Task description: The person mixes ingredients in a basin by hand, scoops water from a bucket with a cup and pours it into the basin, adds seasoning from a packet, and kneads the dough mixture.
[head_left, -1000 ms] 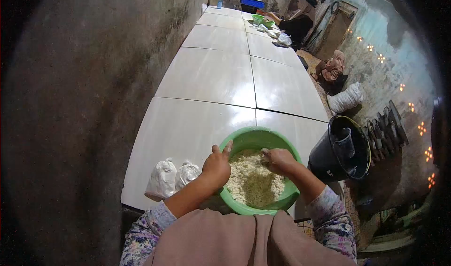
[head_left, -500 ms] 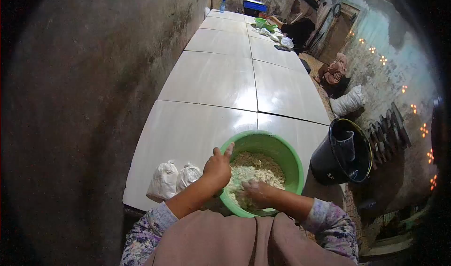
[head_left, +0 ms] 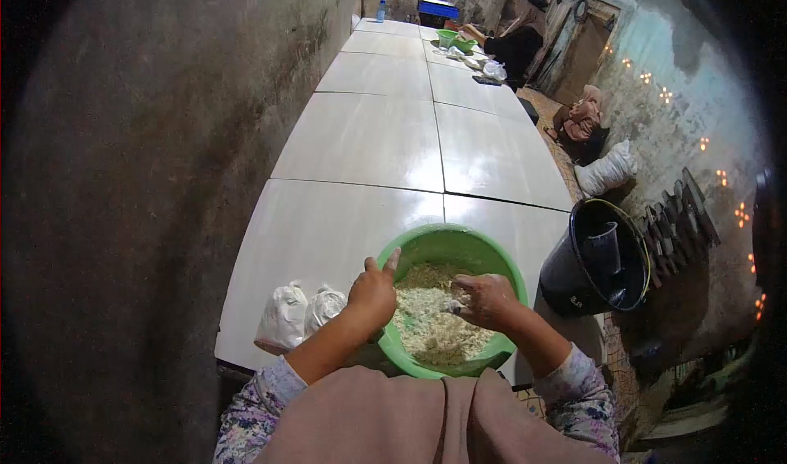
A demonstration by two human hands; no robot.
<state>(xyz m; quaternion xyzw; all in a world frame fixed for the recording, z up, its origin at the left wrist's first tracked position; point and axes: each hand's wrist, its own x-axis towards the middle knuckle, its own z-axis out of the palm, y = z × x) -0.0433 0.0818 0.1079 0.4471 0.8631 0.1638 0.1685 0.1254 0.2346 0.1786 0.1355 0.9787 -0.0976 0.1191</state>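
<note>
A green bowl (head_left: 508, 279) stands on the near end of the pale tiled table (head_left: 352, 140), holding a crumbly off-white mixture (head_left: 438, 333). My left hand (head_left: 375, 292) grips the bowl's left rim, its thumb and a finger showing above the edge. Inside the bowl, at the right of the mixture, is my right hand (head_left: 485, 300), its fingers curled and coated with the mixture; whatever lies between them is too small to name. Two clear bags of white powder, one (head_left: 283, 316) at the left and another (head_left: 325, 308) beside it, sit left of the bowl.
Right of the bowl is a black bucket (head_left: 566, 275) with a clear jug (head_left: 605, 251) inside. A white sack (head_left: 607, 169) lies beyond it. At the far end, another person (head_left: 516, 50) works near green bowls (head_left: 463, 44), a blue crate (head_left: 438, 9) and a bottle (head_left: 381, 10).
My right hand has moved from the near part of the bowl up to its right side, and its fingers have curled. My left hand stays on the rim. The view has shifted slightly.
</note>
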